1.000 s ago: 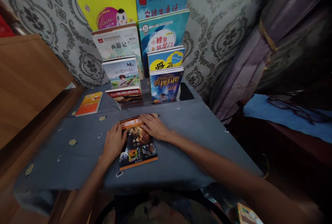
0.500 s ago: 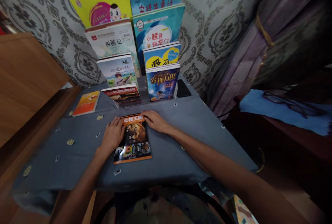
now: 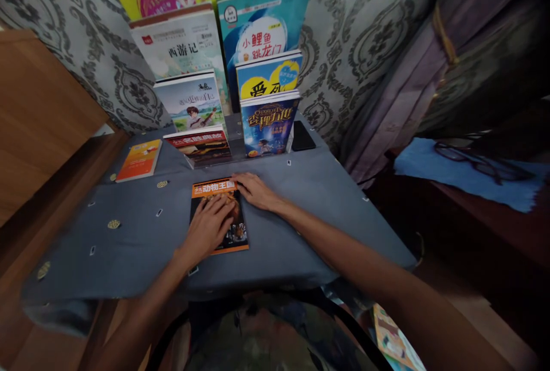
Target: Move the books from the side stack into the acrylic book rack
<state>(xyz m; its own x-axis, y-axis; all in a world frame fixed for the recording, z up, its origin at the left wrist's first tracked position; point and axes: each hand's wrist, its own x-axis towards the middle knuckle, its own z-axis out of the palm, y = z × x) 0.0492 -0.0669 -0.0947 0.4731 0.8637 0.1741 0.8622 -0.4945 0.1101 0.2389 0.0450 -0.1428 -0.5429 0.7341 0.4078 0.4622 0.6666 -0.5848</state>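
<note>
A book (image 3: pixel 213 187) with a lion and other animals on its dark cover lies flat on the cloth-covered table, closed. Across the middle of that cover rests my left hand (image 3: pixel 211 223), its fingers spread and hiding most of the lion. My right hand (image 3: pixel 255 192) lies at the book's upper right corner, fingers stretched out, the tips touching the edge. Neither hand grips anything. Just beyond the book stands a clear rack (image 3: pixel 237 156) that holds several upright books, among them a blue one (image 3: pixel 270 125) and a red one (image 3: pixel 201 147) in front.
An orange book (image 3: pixel 140 160) lies on the table (image 3: pixel 292 262) at the left. A black phone (image 3: pixel 303 136) is right of the rack. Glasses (image 3: pixel 476 164) rest on a blue cloth (image 3: pixel 419 159) at far right. A wooden cabinet (image 3: pixel 38 113) borders the left side.
My left hand has moved from the book's left edge onto the middle of its cover. My right hand stays by the upper right corner. The view has tilted down slightly.
</note>
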